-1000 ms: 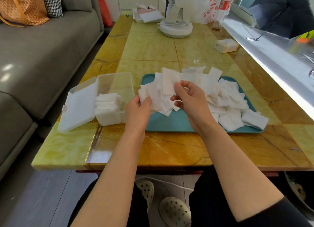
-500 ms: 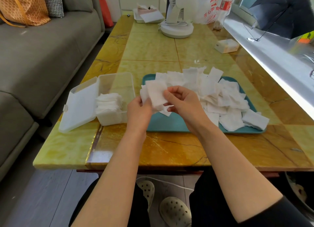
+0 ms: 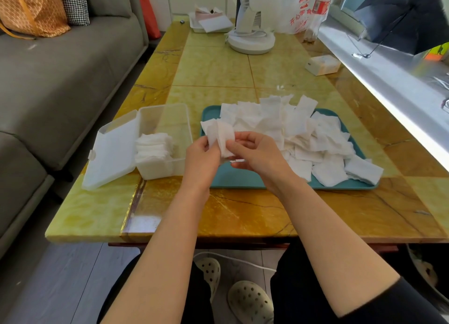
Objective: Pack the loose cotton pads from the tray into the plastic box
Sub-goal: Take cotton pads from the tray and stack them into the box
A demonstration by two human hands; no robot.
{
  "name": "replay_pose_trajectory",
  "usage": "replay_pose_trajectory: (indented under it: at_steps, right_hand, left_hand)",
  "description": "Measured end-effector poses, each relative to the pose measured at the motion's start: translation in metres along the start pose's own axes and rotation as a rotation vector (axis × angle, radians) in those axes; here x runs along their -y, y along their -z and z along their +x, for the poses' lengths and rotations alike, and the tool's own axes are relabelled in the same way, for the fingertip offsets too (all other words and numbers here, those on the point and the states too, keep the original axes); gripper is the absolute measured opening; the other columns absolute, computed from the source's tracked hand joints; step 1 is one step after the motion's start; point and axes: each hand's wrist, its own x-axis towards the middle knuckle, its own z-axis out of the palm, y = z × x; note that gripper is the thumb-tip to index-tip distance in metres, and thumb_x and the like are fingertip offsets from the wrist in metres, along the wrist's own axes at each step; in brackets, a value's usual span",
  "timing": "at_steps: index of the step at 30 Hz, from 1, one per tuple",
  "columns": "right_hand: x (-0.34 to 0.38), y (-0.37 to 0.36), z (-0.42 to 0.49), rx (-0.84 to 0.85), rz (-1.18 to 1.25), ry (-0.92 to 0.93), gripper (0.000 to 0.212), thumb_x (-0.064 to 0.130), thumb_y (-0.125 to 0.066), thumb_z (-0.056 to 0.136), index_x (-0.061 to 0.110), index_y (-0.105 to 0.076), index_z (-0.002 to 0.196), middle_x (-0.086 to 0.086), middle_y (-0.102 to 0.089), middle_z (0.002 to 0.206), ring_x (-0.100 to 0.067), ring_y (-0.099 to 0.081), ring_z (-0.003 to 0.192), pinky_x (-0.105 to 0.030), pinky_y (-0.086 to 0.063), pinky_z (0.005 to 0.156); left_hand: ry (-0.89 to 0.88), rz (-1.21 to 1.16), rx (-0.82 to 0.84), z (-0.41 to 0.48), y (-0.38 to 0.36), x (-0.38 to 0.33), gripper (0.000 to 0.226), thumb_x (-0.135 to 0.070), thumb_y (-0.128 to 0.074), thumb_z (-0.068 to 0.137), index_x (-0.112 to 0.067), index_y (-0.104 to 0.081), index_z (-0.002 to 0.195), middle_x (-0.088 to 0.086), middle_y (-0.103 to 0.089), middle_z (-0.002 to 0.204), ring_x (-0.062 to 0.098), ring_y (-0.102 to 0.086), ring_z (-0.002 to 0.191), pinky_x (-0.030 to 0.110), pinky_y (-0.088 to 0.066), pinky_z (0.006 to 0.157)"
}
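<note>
Head view: left hand [image 3: 201, 158] and right hand [image 3: 260, 156] both pinched limp, featherlight cotton pads [image 3: 223, 136]; gripping the stack's edges probably suited best.

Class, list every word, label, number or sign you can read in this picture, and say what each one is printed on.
"开心零食", in red, on the white plastic bag; the last character is partly creased, so it is less certain.
Red label on the bottle: too blurred to read.
Print on the small pack: too small to read.
Nothing else shows readable text.
</note>
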Motion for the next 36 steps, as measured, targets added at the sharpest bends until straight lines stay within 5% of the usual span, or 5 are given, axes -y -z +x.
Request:
replay_pose_trajectory:
  at_steps: [10, 16, 31, 36]
  right_hand:
    - [-0.004, 0.002, 0.004, 0.023, -0.102, -0.055, 0.023, 0.021, -0.066, 0.088, 0.004, -0.067, 0.104, -0.003, -0.067, 0.090, -0.007, -0.060, 0.079, -0.015, -0.049, 0.066]
    - [0.000, 0.004, 0.005, -0.049, -0.005, 0.032, 0.007, 0.012, -0.065, 0.087, 0.007, -0.062, 0.092, -0.002, -0.065, 0.077, -0.002, -0.061, 0.062, -0.013, -0.050, 0.057]
    - [-0.008, 0.005, 0.007, -0.128, -0.247, 0.209, 0.018, 0.012, -0.072, 0.081, 0.018, -0.056, 0.076, -0.001, -0.059, 0.071, -0.013, -0.060, 0.058, -0.021, -0.054, 0.052]
    - [-0.011, 0.001, 0.009, -0.077, -0.334, 0.216, 0.018, 0.013, -0.071, 0.082, 0.019, -0.054, 0.083, 0.001, -0.059, 0.080, -0.016, -0.062, 0.070, -0.019, -0.052, 0.056]
  left_hand:
    - [-0.051, 0.033, 0.020, 0.002, 0.003, 0.003, 0.021, -0.014, -0.062, 0.091, -0.020, -0.065, 0.111, 0.000, -0.071, 0.103, 0.012, -0.067, 0.097, 0.027, -0.056, 0.082]
    - [-0.023, -0.018, -0.004, 0.002, 0.003, 0.001, 0.012, -0.019, -0.059, 0.094, -0.023, -0.065, 0.103, 0.001, -0.071, 0.103, 0.015, -0.067, 0.098, 0.031, -0.055, 0.086]
    - [0.093, -0.165, 0.099, -0.004, 0.005, -0.008, 0.037, -0.041, -0.045, 0.098, -0.015, -0.064, 0.116, 0.006, -0.071, 0.108, 0.018, -0.068, 0.099, 0.034, -0.055, 0.088]
    - [-0.035, 0.101, 0.048, -0.008, 0.013, -0.009, 0.014, -0.020, -0.059, 0.093, -0.018, -0.066, 0.105, 0.003, -0.072, 0.102, 0.017, -0.068, 0.095, 0.035, -0.055, 0.086]
